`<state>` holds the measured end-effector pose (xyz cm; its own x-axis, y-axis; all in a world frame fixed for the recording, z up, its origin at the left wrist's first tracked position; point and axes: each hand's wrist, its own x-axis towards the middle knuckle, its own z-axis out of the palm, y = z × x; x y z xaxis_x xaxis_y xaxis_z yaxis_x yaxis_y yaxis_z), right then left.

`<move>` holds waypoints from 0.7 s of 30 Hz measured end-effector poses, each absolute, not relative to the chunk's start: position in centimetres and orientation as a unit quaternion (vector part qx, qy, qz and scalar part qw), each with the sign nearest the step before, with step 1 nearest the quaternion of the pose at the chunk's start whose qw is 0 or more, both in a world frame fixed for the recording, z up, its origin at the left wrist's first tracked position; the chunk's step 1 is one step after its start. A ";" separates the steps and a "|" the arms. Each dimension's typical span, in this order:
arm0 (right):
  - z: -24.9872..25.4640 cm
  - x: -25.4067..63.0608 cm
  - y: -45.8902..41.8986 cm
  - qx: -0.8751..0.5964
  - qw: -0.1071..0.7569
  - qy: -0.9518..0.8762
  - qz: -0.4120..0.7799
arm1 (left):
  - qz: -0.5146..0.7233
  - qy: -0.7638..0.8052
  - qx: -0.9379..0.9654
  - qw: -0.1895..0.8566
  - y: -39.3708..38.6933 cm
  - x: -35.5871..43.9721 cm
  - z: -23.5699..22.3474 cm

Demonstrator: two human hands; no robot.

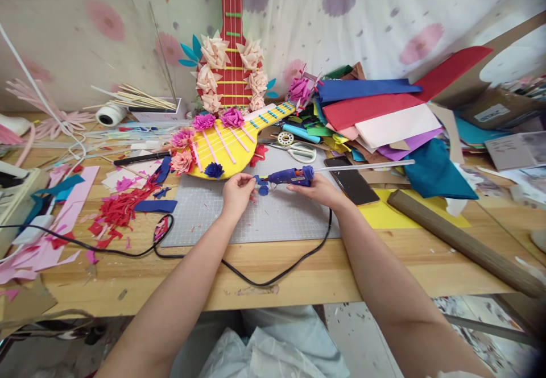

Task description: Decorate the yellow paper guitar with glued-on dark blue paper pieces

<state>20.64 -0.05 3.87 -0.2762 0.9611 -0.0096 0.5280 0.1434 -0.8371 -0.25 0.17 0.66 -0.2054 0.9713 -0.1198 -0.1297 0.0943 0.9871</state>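
My right hand point(316, 190) is wrapped round a blue hot glue gun point(294, 177), with a long clear glue stick point(367, 165) poking out of its back. The nozzle points left, toward my left hand point(238, 193). Between the fingers of that hand is a small blue paper piece point(257, 179), pinched close to the nozzle. Another blue paper piece point(263, 190) shows just below. Both hands are over a grey cutting mat point(290, 219). Behind them lies a yellow paper guitar point(226, 153) with pink, peach and dark blue paper flowers on it.
A red guitar point(232, 77) with peach flowers stands at the back. Scissors point(302, 152), a phone point(352, 180) and folded coloured paper point(384, 105) lie right; red scraps point(121, 210) lie left. The glue gun's black cord point(273, 281) loops along the front. A brown roll point(460, 239) lies right.
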 end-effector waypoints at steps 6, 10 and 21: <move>2.2 21.3 1.3 -0.628 0.350 -0.638 0.275 | 0.554 0.530 0.385 0.513 -0.2 -0.2 1.1; 1.0 21.4 2.6 -0.691 0.341 -0.605 0.202 | 0.563 0.505 0.382 0.531 -0.4 -0.3 1.4; 1.8 21.3 2.0 -0.714 0.288 -0.623 0.134 | 0.587 0.480 0.366 0.540 -1.5 -0.6 2.1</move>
<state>21.34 1.95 1.84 0.1868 0.9680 0.1673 0.8133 -0.0569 -0.5791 -0.60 -1.49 2.11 -0.1501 0.9846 -0.0893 -0.2821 0.0439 0.9584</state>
